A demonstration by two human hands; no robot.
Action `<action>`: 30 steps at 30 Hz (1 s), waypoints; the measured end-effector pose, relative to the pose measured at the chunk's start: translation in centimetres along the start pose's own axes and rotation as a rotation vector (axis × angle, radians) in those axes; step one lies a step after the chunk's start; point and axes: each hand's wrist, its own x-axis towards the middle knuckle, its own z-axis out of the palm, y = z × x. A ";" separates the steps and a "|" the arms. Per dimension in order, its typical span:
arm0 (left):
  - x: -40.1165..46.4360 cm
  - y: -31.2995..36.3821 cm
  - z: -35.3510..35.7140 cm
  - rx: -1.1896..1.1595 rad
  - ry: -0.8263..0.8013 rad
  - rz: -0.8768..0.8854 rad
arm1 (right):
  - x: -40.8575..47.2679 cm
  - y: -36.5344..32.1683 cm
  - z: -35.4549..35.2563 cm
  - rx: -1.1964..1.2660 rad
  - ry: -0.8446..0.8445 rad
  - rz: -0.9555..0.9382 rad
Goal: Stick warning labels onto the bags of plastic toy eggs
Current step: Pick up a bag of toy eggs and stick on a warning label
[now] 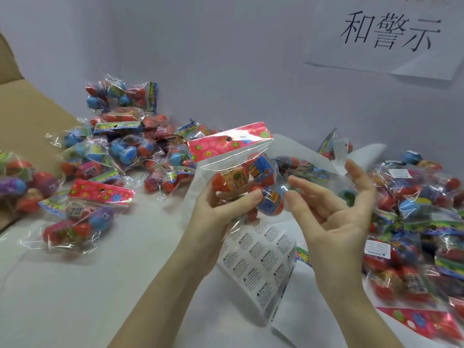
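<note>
Your left hand (221, 209) grips the bag (241, 177) above the label sheet (261, 262) — right hand (334, 209) wide, empty. Slack film may wrinkle a label — flatten it first.

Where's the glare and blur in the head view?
Head view: glare streaks on the held bag's pink header and clear film; both hands slightly soft; wall sign bowed by wide-angle distortion; label sheet text too small to read beyond "WARNING".
</note>
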 end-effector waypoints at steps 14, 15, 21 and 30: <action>0.0 0.2 0.1 0.058 0.045 0.012 | 0.1 -0.7 -0.3 -0.037 0.009 -0.131; 0.0 0.1 0.0 0.068 0.036 0.010 | 0.1 -0.7 -0.3 -0.010 0.003 -0.101; -0.3 0.4 0.0 0.059 -0.025 -0.007 | 0.8 -1.2 -0.8 0.225 -0.031 0.187; -0.6 0.5 -0.1 0.038 -0.118 -0.017 | 1.8 -0.6 -1.8 0.530 -0.172 0.655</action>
